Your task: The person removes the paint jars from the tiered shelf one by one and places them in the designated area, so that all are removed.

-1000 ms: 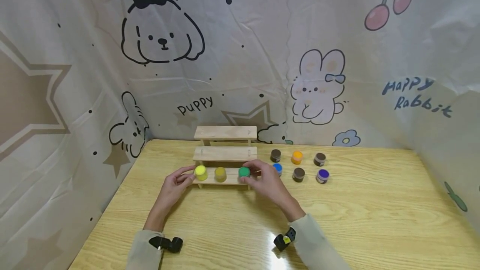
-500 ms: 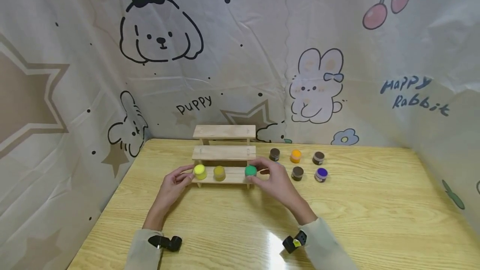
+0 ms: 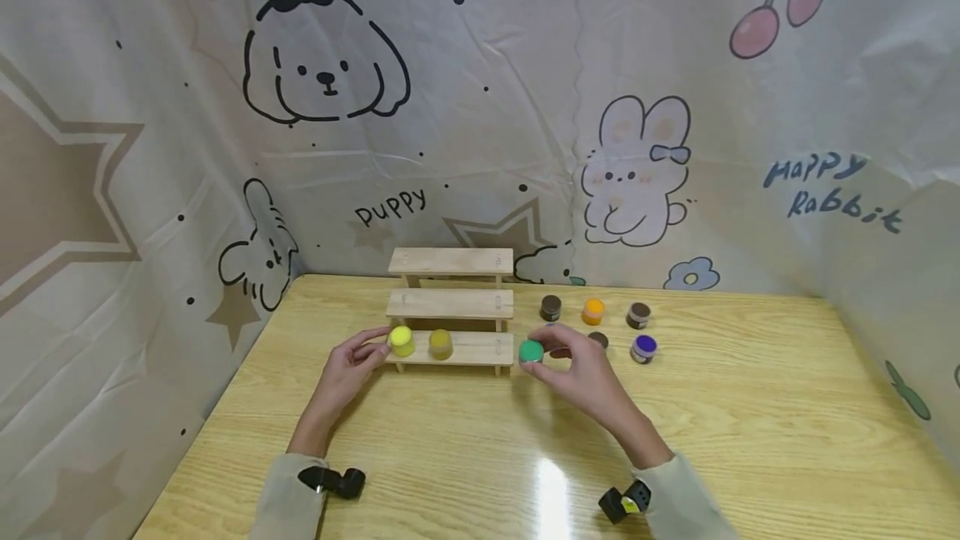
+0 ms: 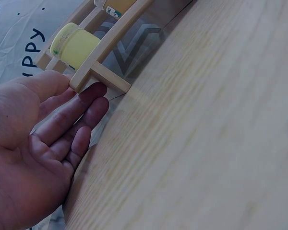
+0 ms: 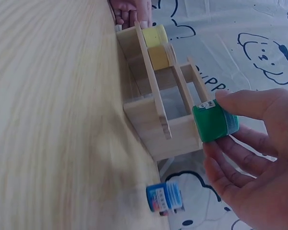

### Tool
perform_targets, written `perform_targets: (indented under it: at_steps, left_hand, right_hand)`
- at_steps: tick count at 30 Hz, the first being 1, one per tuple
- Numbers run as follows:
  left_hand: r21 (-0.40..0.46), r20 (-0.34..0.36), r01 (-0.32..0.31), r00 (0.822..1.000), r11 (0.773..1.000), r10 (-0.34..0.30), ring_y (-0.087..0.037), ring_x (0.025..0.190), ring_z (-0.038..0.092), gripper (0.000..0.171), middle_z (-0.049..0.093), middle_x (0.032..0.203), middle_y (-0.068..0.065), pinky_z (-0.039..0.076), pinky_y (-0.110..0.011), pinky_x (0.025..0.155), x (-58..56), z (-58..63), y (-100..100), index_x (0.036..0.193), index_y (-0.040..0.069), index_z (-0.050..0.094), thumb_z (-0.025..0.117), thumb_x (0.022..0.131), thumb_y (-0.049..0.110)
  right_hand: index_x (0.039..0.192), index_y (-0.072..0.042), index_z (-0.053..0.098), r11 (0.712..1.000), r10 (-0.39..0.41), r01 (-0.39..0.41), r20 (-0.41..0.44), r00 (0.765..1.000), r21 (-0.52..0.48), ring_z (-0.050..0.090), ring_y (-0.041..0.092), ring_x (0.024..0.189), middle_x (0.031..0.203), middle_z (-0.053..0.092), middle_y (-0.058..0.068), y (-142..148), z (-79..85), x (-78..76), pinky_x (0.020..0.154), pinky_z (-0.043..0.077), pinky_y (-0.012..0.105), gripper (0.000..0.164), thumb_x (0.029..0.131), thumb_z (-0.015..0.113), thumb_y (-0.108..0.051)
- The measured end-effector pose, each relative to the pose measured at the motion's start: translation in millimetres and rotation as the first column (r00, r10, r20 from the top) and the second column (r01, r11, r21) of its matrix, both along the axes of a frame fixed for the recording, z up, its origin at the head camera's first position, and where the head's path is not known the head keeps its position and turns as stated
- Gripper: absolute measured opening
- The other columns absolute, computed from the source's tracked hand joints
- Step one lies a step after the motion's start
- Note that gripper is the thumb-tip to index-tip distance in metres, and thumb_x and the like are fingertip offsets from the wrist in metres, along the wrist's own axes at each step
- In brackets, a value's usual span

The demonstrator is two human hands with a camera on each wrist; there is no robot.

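Observation:
A three-tier wooden rack [image 3: 450, 304] stands near the back of the table. On its lowest tier sit a bright yellow paint jar [image 3: 401, 342] at the left end and a mustard-yellow paint jar [image 3: 440, 345] beside it. My left hand [image 3: 347, 375] touches the rack's left end, its fingers loosely extended by the lowest tier in the left wrist view. Between thumb and fingers, my right hand [image 3: 583, 375] pinches a green paint jar [image 5: 215, 120], held just off the rack's right end in the head view. A blue paint jar [image 5: 163, 196] stands below that hand in the right wrist view.
Right of the rack are an orange jar [image 3: 593, 312], a purple jar [image 3: 643, 348] and several dark jars, one of them [image 3: 551, 307] nearest the rack. My right hand partly covers another dark jar. A printed cloth [image 3: 510, 140] hangs behind the table [image 3: 750, 407].
My right hand has carried the green paint jar rightward off the lowest tier, past the rack's end. The left hand and both yellow jars have stayed in place.

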State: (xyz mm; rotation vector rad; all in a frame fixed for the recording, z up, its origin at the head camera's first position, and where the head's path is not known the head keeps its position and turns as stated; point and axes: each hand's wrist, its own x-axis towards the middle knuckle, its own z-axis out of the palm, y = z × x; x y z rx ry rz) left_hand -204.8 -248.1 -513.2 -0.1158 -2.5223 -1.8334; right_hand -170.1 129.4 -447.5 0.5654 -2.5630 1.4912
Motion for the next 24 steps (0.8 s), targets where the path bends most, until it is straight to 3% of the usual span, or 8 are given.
perform_targets:
  at_steps: [8, 16, 24]
  left_hand:
    - [0.034, -0.023, 0.019, 1.0, 0.999, -0.018, -0.006, 0.101, 0.068, 0.039, 0.072, 0.117, -0.021, 0.051, -0.018, 0.084, 1.4, 1.6, 1.3, 0.139, -0.001, 0.061, 0.066, 0.103, 0.014]
    - [0.04, -0.029, 0.019, 0.999, 0.999, -0.018, -0.004, 0.101, 0.068, 0.04, 0.071, 0.119, -0.023, 0.051, -0.018, 0.084, 0.9, 1.5, 1.2, 0.139, -0.001, 0.06, 0.066, 0.103, 0.014]
    - [0.019, -0.022, 0.016, 1.0, 1.0, -0.016, -0.004, 0.103, 0.067, 0.04, 0.072, 0.12, -0.021, 0.051, -0.018, 0.085, 0.9, 1.7, 0.4, 0.139, 0.001, 0.061, 0.065, 0.103, 0.017]
  right_hand:
    - [0.113, -0.004, 0.071, 0.999, -0.029, 0.028, 0.052, 0.998, 0.015, 0.068, 0.024, 0.1, 0.111, 0.072, 0.006, 13.4, -12.9, 4.3, 0.089, 0.057, 0.045, 0.03, 0.086, 0.084, -0.008]
    - [0.112, -0.003, 0.072, 0.999, -0.035, 0.032, 0.143, 0.989, 0.019, 0.07, 0.024, 0.096, 0.106, 0.072, 0.006, 23.1, -28.5, -0.4, 0.086, 0.058, 0.039, 0.029, 0.086, 0.084, -0.006]
    - [0.113, -0.004, 0.072, 0.996, -0.064, 0.053, 0.172, 0.983, 0.069, 0.07, 0.023, 0.096, 0.103, 0.072, 0.005, 26.9, -37.6, -0.4, 0.086, 0.058, 0.037, 0.029, 0.086, 0.083, -0.006]
